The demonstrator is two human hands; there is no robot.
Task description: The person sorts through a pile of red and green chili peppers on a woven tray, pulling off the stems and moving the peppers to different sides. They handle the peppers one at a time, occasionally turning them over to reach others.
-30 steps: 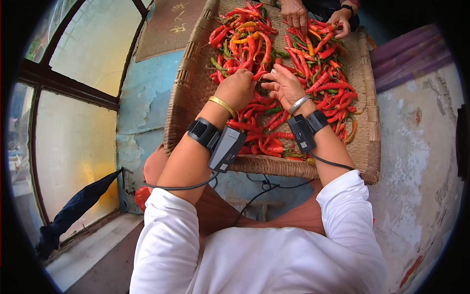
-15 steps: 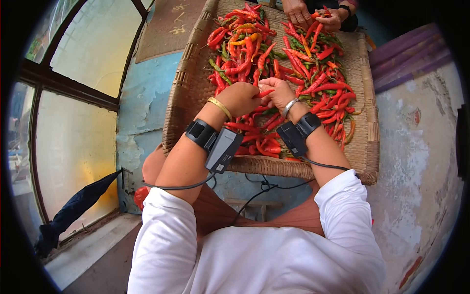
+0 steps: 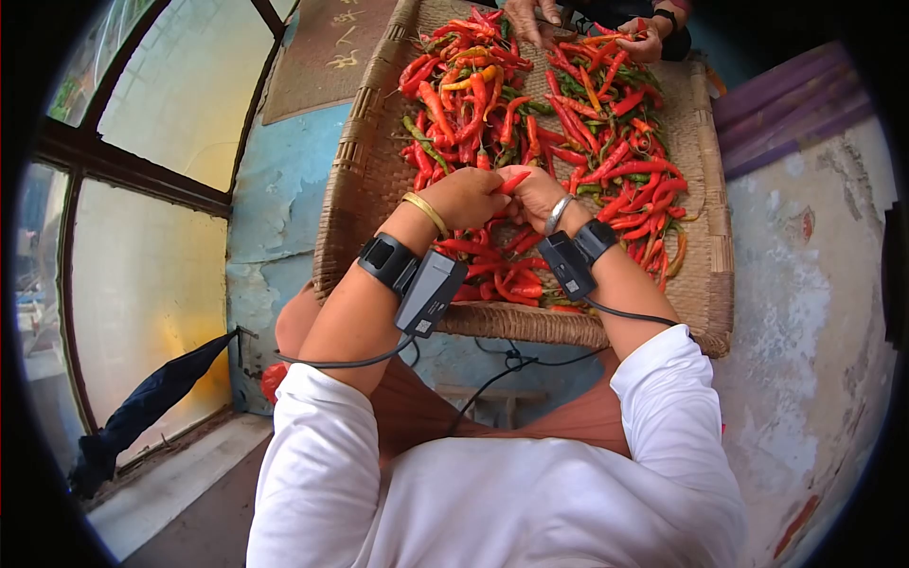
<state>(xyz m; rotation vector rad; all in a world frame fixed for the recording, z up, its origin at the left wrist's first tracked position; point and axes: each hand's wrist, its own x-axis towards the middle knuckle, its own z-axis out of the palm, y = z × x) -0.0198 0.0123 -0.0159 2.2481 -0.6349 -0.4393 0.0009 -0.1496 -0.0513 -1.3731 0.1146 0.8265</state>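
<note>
Many red chili peppers [image 3: 644, 168], with some green and orange ones among them, lie in a woven tray [image 3: 712, 284]. Over the near middle of the tray, my left hand [image 3: 466, 197], with a gold bangle at its wrist, is closed on a red pepper [image 3: 514, 183]. My right hand [image 3: 536, 193], wearing a silver bangle, meets it from the right with bent fingers around the same pepper. The fingertips of both hands are partly hidden behind the pepper and each other. More peppers lie right below the hands.
Across the tray are a co-worker's two hands [image 3: 640, 42], one of them by a red pepper. A framed window [image 3: 151, 284] stands at the left, with a dark folded umbrella [image 3: 156, 402] below. Purple cloth [image 3: 791, 109] lies at the right. Black cables hang from my wrist devices.
My hands have drawn closer together and slightly lower. One hand of the co-worker has moved left, away from the other, and its fingers have spread. Some peppers beyond my hands have shifted.
</note>
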